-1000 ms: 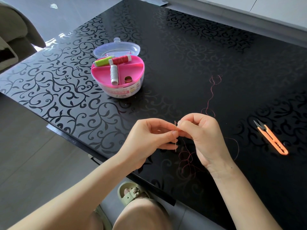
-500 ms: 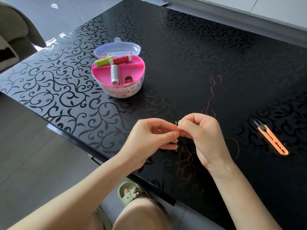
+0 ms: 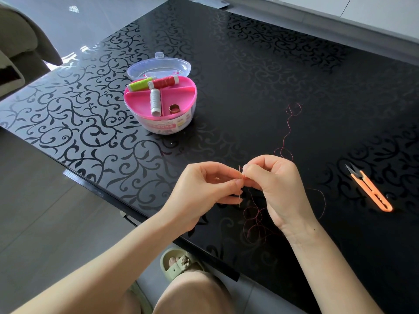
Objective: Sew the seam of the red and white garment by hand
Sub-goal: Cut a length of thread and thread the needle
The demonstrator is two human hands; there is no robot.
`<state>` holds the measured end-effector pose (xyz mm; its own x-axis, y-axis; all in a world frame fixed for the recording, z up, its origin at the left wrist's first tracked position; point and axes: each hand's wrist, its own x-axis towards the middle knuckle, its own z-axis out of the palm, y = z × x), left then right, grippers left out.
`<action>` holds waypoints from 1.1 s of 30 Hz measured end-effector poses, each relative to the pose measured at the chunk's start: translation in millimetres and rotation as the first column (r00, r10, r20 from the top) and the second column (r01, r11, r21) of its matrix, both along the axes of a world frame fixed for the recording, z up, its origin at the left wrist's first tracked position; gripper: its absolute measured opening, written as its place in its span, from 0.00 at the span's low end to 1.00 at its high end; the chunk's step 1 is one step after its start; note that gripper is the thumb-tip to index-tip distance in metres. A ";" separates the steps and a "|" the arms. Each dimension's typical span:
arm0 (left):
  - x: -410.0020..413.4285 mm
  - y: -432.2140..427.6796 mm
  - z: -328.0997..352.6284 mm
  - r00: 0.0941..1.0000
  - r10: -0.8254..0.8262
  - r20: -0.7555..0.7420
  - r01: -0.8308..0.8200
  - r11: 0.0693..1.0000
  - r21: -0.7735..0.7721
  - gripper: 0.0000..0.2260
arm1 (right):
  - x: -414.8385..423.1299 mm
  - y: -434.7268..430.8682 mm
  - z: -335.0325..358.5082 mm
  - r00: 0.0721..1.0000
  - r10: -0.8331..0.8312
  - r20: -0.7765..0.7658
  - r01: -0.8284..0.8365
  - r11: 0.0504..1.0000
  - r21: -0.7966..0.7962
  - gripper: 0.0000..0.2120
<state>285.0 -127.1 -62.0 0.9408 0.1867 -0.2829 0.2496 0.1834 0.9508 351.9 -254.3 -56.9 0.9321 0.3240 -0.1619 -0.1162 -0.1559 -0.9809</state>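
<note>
Black patterned counter; garment not in view. Hands meet on near side & right of box: left hand pinches needle upright, right hand pinches red thread at its eye. Prob. threading, w/ needle held steady to take the end. Slack trails right of box. Lid is open for reach. Tray holds green spool, red spool, white spool, and a thimble in a front section. Snips lie far right of box.

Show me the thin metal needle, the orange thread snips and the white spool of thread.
thin metal needle (image 3: 240, 200), head view, on the bare lower shaft.
orange thread snips (image 3: 368, 189), head view, on the middle of the orange handle.
white spool of thread (image 3: 155, 101), head view, on the wound thread at mid-spool.
</note>
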 end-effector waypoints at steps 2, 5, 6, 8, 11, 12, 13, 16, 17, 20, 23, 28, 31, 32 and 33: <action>-0.3 -0.2 -0.4 1.000 0.000 0.003 0.000 1.000 0.001 0.03 | -0.1 0.3 0.1 1.000 -0.004 -0.004 0.004 1.000 -0.001 0.13; -0.5 0.1 -1.1 1.000 -0.004 0.005 0.004 1.000 0.005 0.03 | -0.6 0.3 0.6 1.000 -0.008 -0.014 0.008 1.000 0.007 0.14; -0.4 0.1 -1.1 1.000 -0.006 0.004 0.006 1.000 0.004 0.03 | -0.7 0.1 0.5 1.000 -0.007 -0.015 0.007 1.000 0.008 0.15; -0.1 -0.3 -1.1 1.000 -0.005 0.005 0.005 1.000 0.001 0.03 | -0.7 0.1 0.2 1.000 -0.003 -0.014 0.003 1.000 0.010 0.17; 0.4 -0.8 -1.6 1.000 0.000 0.004 0.000 1.000 0.006 0.03 | -0.4 0.2 0.0 1.000 0.004 -0.012 -0.004 1.000 0.015 0.18; 0.7 -0.9 -1.8 1.000 -0.001 0.003 0.001 1.000 0.006 0.03 | -0.4 0.2 0.0 1.000 0.005 -0.010 -0.005 1.000 0.017 0.18; 0.4 -0.8 -2.0 1.000 -0.003 0.003 0.003 1.000 0.006 0.03 | -0.5 0.3 0.2 1.000 0.006 -0.008 -0.006 1.000 0.018 0.18; 0.0 -0.9 -2.0 1.000 -0.001 0.002 0.001 1.000 0.002 0.04 | -0.4 -0.2 -0.1 1.000 0.006 -0.003 -0.006 1.000 0.017 0.16; 0.0 -1.0 -1.8 1.000 0.000 0.003 0.000 1.000 0.001 0.03 | -0.4 -0.3 -0.1 1.000 0.008 -0.001 -0.008 1.000 0.017 0.15; 0.3 -1.4 -1.3 1.000 -0.002 0.008 0.002 1.000 0.005 0.03 | -0.7 -0.3 -0.7 1.000 0.015 0.008 -0.016 1.000 0.016 0.14; 0.5 -1.2 -1.2 1.000 -0.003 0.008 0.003 1.000 0.012 0.03 | -0.7 -0.5 -1.5 1.000 0.027 0.003 -0.027 0.999 0.041 0.11; -0.2 -0.6 -0.7 1.000 0.000 0.005 0.000 1.000 0.023 0.04 | -1.1 -3.0 -2.4 0.999 0.052 0.008 -0.052 0.995 0.081 0.08; -0.4 -0.8 0.6 1.000 0.014 0.008 -0.014 0.999 0.029 0.03 | -1.3 -3.4 -3.5 0.997 0.047 0.061 -0.051 0.997 0.053 0.08; -0.4 -0.8 0.8 1.000 0.021 0.009 -0.022 0.999 0.029 0.03 | -1.7 -3.3 -3.6 0.994 0.054 0.096 -0.057 0.998 0.032 0.07; -0.1 -0.9 1.0 1.000 0.029 0.012 -0.030 0.999 0.029 0.03 | -2.5 -3.5 -3.8 0.989 0.060 0.134 -0.061 0.998 0.008 0.06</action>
